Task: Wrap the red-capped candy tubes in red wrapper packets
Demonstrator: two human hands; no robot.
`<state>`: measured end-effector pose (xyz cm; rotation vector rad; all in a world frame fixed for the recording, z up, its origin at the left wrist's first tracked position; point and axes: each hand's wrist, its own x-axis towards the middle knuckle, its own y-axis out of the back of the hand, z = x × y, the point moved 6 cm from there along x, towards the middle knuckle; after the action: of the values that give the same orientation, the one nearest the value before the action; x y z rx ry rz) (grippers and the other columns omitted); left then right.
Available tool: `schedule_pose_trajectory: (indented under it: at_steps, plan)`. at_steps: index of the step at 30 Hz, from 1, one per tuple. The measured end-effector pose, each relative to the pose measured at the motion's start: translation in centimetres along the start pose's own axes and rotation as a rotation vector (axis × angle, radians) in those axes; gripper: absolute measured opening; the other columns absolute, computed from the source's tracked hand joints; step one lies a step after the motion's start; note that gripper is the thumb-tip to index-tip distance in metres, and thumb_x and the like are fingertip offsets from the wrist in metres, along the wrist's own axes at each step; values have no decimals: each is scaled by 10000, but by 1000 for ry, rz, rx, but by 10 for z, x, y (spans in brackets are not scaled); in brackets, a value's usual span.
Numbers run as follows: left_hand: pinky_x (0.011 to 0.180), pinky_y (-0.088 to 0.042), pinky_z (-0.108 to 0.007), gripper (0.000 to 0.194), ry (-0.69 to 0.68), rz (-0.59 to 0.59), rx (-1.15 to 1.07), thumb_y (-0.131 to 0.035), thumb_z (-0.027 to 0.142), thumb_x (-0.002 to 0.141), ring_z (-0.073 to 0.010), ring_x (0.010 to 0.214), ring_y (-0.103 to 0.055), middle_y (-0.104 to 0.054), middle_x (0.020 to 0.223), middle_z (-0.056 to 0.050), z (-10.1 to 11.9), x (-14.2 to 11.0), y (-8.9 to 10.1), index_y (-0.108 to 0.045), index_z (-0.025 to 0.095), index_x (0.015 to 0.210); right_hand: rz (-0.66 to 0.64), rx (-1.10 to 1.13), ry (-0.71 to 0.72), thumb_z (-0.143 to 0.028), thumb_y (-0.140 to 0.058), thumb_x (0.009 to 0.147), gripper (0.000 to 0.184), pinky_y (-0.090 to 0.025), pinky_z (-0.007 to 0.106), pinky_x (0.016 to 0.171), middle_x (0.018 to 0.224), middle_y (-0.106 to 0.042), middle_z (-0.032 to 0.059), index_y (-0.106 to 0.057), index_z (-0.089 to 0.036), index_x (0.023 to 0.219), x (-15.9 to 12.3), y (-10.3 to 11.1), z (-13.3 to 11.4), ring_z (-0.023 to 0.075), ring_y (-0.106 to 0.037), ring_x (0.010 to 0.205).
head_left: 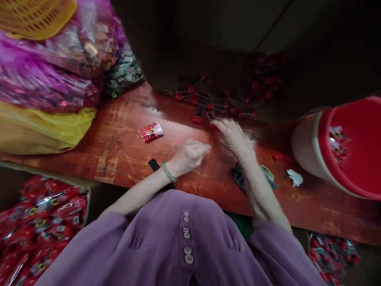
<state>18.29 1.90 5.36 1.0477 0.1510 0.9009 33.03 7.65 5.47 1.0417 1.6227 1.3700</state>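
Red-tipped and dark-bodied, a small piece lies at the fingertips of the right hand. That hand reaches towards 11 o'clock with its fingers extended and close together; whether they grip the piece or only touch it, I cannot tell. The left hand, just beside it at 8 o'clock, is curled nearly into a fist, knuckles up; I cannot tell if anything is inside. A green bracelet circles the left wrist.

Taking the space between the hands as the dial's centre, a loose pile of similar red-and-dark pieces spreads at 12 o'clock, running back into shadow. A flat red packet lies at 9 o'clock on the reddish tabletop, and a black strip sits near the left wrist at 8.

A dark cloth lies beneath the right forearm at 4 to 5 o'clock. Further towards 3 to 4 are a white scrap and thin yellowish bands.

At 3 o'clock stands a pale tub with a red top, small packets showing against the red. At 10 o'clock, bulging plastic bags sit under a yellow basket. Shiny red packages fill a box at 8 o'clock.
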Motion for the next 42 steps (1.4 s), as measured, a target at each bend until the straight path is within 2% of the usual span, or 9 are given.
schedule_pose_trajectory:
  at_steps: [4, 6, 9, 15, 20, 26, 30, 36, 42]
  plan:
    - [1011, -510, -482, 335, 368, 204, 198, -514, 271, 953, -288, 1155, -634, -681, 1217, -178, -71, -49, 64, -598, 115, 1237, -89, -101, 107, -34, -402, 883, 581, -410, 543, 1017, 1528, -480, 135, -504, -193, 1433, 32, -24, -1, 343, -419, 1370]
    - [1117, -441, -515, 420, 471, 171, 225, -549, 245, 925, -313, 1313, -539, -576, 1394, -200, -94, -66, 71, -546, 108, 1323, -109, -131, 115, -42, -408, 890, 556, -408, 540, 1000, 1514, -495, 130, -536, -203, 1407, 35, -25, -1, 351, -432, 1344]
    - [1158, -402, -520, 376, 510, 101, 213, -498, 228, 948, -315, 1357, -505, -545, 1430, -214, -111, -77, 64, -588, 96, 1289, -118, -158, 105, -63, -406, 912, 510, -408, 506, 962, 1424, -568, 156, -556, -178, 1386, 32, -18, -10, 347, -486, 1235]
    - [1081, -464, -519, 282, 425, 231, 199, -463, 229, 976, -274, 1260, -576, -652, 1321, -123, -112, -81, 62, -712, 205, 1105, -127, -42, 65, -293, -473, 989, 348, -437, 492, 931, 1188, -636, 173, -618, -156, 1274, 18, -23, -40, 308, -549, 1074]
    - [823, -523, -401, 215, 437, 327, 234, -542, 289, 947, -230, 916, -626, -726, 992, -90, -115, -86, 73, -747, 226, 933, -7, 454, -20, -323, -406, 1017, 337, -488, 447, 965, 1181, -645, 148, -613, -171, 1236, -2, -29, -58, 256, -600, 1077]
    - [762, -501, -349, 243, 457, 305, 218, -580, 384, 929, -213, 810, -593, -693, 893, -73, -122, -86, 77, -744, 222, 1004, 51, 988, -202, -376, -443, 998, 359, -558, 385, 843, 1185, -673, 79, -558, -240, 1310, -22, -35, -76, 164, -663, 787]
    - [727, -485, -328, 269, 484, 251, 158, -527, 368, 947, -196, 763, -586, -664, 837, -56, -129, -83, 79, -746, 217, 909, 69, 1262, -290, -440, -508, 964, 360, -572, 333, 707, 1242, -647, 50, -582, -274, 1275, -28, -43, -78, 117, -646, 658]
    - [639, -423, -329, 153, 527, 204, 240, -604, 269, 856, -198, 693, -543, -567, 727, -41, -136, -77, 79, -649, 207, 723, 86, 1641, -429, -534, -599, 897, 427, -509, 256, 545, 799, -706, -6, -593, -258, 1223, -36, -56, -78, 113, -616, 571]
    - [620, -413, -319, 91, 545, 259, 238, -681, 281, 823, -187, 703, -559, -606, 772, -37, -137, -76, 82, -662, 195, 800, 91, 1908, -491, -546, -676, 826, 489, -465, 203, 458, 743, -699, -28, -578, -253, 1205, -43, -69, -81, 97, -625, 545]
